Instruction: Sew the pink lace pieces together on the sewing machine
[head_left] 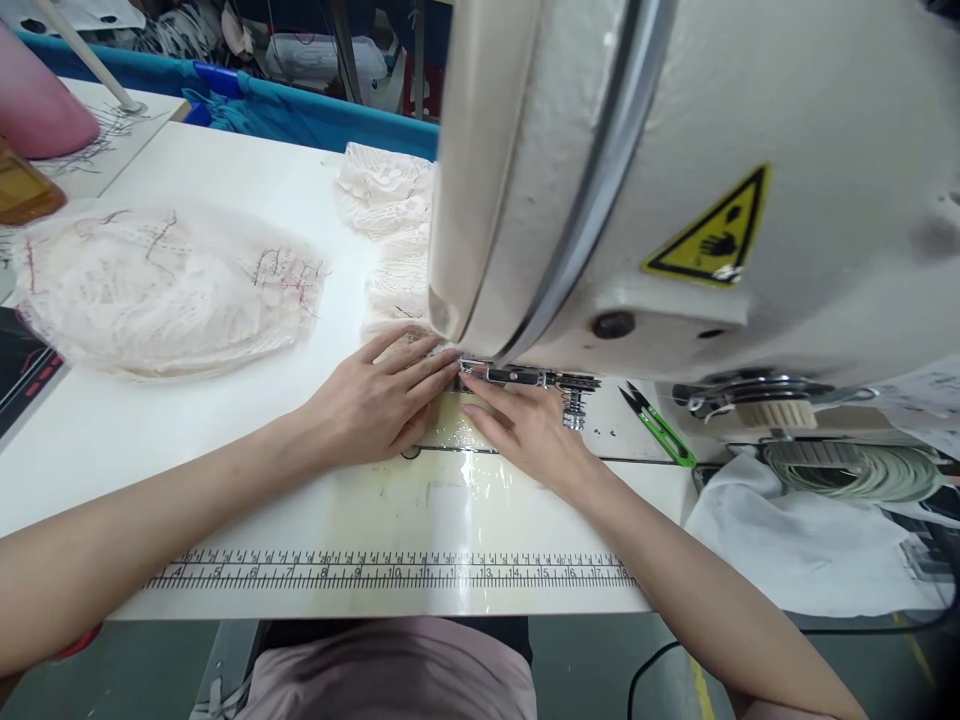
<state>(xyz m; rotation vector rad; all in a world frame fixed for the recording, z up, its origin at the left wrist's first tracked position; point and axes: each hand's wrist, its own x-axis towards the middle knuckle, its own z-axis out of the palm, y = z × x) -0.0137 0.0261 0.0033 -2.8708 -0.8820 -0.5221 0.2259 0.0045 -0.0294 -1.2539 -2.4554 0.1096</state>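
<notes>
My left hand (379, 400) lies flat on the white table, fingers stretched toward the presser foot (480, 370) of the sewing machine (675, 180). It presses on pale lace fabric (390, 250) that runs back behind the machine head. My right hand (525, 430) rests just right of it, fingers extended and flat on the bed beside the needle area. The fingertips of both hands almost meet under the machine head, which hides the needle. Neither hand grips anything.
A heap of lace pieces (165, 290) with red threads lies at the left. Green thread snips (660, 430) lie right of the machine. A printed ruler (390, 570) runs along the table's (225, 460) front edge. White cloth (802, 540) hangs at the right.
</notes>
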